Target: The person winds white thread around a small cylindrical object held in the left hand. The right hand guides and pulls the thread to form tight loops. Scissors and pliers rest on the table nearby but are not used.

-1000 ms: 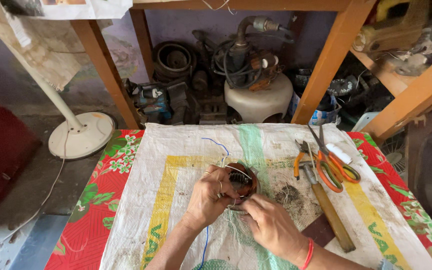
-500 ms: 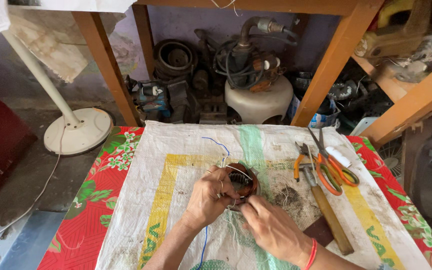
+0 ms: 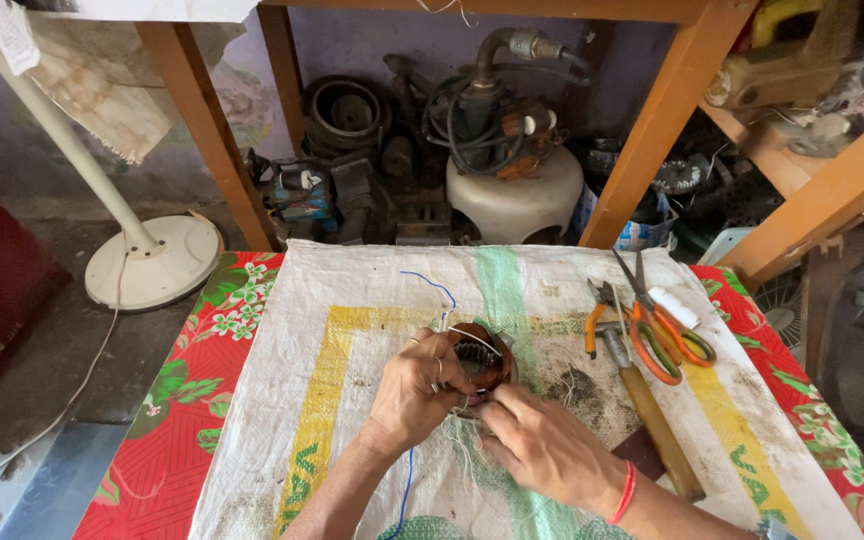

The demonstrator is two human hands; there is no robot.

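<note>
White fan base [image 3: 152,262] on floor, far left. On the desk's woven sack [image 3: 352,330], left hand [image 3: 414,392] curled around a copper-wound motor stator [image 3: 480,358], mid-sack. Right hand [image 3: 542,447] pinches what looks like thin thread or wire at its lower edge. Right: pliers [image 3: 597,322], orange-handled scissors [image 3: 664,325], wooden-handled tool [image 3: 652,415].

Both my forearms enter from lower edge, converging at centre. Left hand [image 3: 414,390]: fingers curled, palm down, ring on one finger. Right hand [image 3: 544,447]: fingertips pinched together, touching left hand's fingertips. Red band on right wrist.
</note>
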